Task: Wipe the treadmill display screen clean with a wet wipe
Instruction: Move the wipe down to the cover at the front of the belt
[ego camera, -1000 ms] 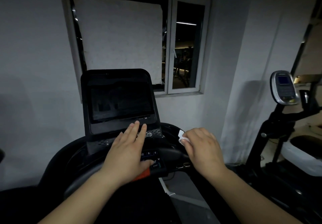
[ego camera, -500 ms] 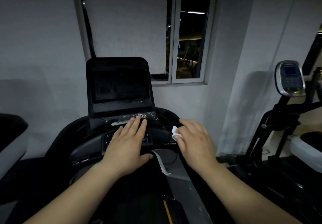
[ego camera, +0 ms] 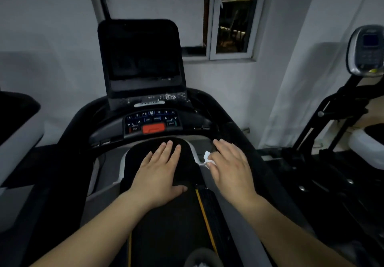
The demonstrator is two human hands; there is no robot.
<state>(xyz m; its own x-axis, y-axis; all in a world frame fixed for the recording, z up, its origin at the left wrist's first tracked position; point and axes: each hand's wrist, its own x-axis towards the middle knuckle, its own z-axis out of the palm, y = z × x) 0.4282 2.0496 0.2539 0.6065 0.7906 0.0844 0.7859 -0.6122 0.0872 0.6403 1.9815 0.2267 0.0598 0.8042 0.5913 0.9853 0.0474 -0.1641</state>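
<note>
The treadmill's dark display screen (ego camera: 141, 58) stands upright at the centre, above a button panel with a red stop key (ego camera: 153, 128). My left hand (ego camera: 160, 175) is held flat with straight fingers over the black belt, well below the console and touching nothing I can see. My right hand (ego camera: 230, 169) hovers beside it to the right, near the right handrail, and pinches a small crumpled white wet wipe (ego camera: 207, 157) between thumb and fingers. Both hands are apart from the screen.
A window (ego camera: 228, 17) sits in the white wall behind the screen. An exercise bike with a grey console (ego camera: 365, 52) stands at the right. Another machine's edge (ego camera: 16, 121) shows at the left. The handrails (ego camera: 239, 142) curve around both sides.
Both hands have drawn back from the console toward me, the left leaving the button panel. The view has tilted down, so the belt now shows below them. The wipe stays in my right hand.
</note>
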